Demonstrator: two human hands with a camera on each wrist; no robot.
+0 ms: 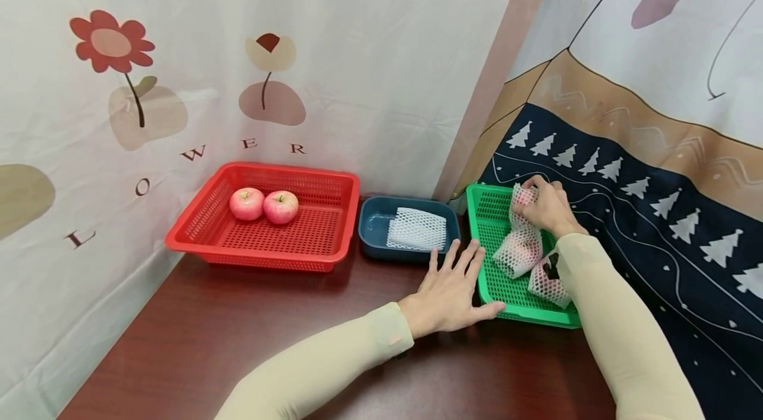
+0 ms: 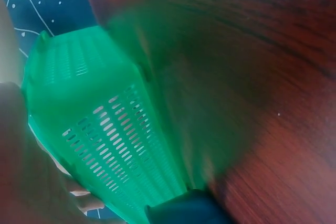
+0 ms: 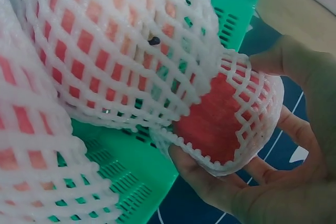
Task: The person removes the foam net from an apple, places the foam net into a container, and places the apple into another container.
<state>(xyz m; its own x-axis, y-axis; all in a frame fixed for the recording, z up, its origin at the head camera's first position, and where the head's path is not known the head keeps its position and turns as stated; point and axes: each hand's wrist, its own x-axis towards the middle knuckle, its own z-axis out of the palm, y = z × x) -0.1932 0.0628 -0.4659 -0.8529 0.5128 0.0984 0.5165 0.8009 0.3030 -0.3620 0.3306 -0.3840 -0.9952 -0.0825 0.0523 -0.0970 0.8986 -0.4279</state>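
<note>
My right hand (image 1: pixel 547 207) grips an apple in a white foam net (image 3: pixel 220 119) at the back of the green basket (image 1: pixel 495 301). In the right wrist view its thumb and fingers curl round the apple, whose red skin shows where the net ends. Two more netted apples, one in the middle (image 1: pixel 517 253) and one nearer the front (image 1: pixel 548 284), lie in the basket. Fingers spread and straight, my left hand (image 1: pixel 450 294) rests against the basket's left rim. The left wrist view shows the basket's slotted side (image 2: pixel 113 140) close up, with fingertips at its edge.
A blue tray (image 1: pixel 372 234) holding a flat white foam net (image 1: pixel 417 229) stands left of the green basket. Farther left, a red basket (image 1: pixel 256 251) holds two bare apples (image 1: pixel 247 203). Patterned curtains (image 1: pixel 381 62) hang behind the brown table (image 1: pixel 238 314).
</note>
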